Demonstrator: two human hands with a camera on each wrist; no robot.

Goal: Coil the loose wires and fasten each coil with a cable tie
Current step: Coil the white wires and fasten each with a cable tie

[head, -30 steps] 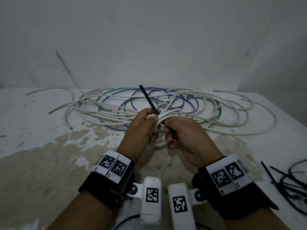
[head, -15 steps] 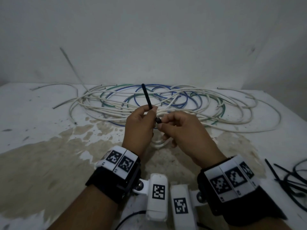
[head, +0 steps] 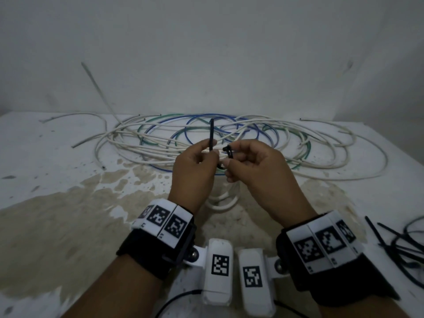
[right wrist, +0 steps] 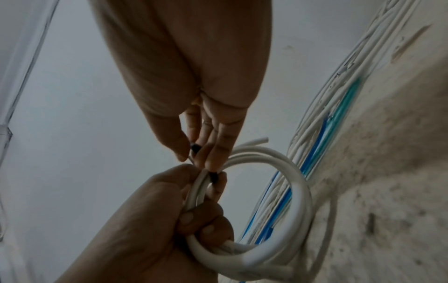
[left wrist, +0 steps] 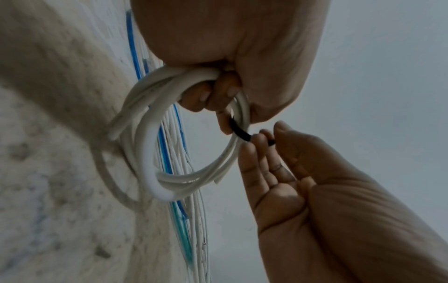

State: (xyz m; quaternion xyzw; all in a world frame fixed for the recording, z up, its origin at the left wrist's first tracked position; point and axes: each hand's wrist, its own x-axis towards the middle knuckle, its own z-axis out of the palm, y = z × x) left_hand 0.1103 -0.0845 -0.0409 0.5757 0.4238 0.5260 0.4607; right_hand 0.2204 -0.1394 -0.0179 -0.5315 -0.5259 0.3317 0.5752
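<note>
Currently: white wire coil (left wrist: pixel 155 164) held above the counter (head: pixel 57 226), black cable tie (head: pixel 211 136) looped around it.
Left hand (head: pixel 195 173) grips the coil, fingers (left wrist: pixel 218 92) curled through the loop, and pinches the tie's tail upright. Right hand (head: pixel 254 166) pinches the tie's head end between thumb and fingertips (right wrist: pixel 211 153), just beside the left hand. Loose white, blue and green wires (head: pixel 252 143) lie along the counter's far edge. Spare black cable ties (head: pixel 399 244) lie at the right edge.

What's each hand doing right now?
Left hand: grips the white coil and pinches the cable tie.
Right hand: pinches the cable tie's head end.
</note>
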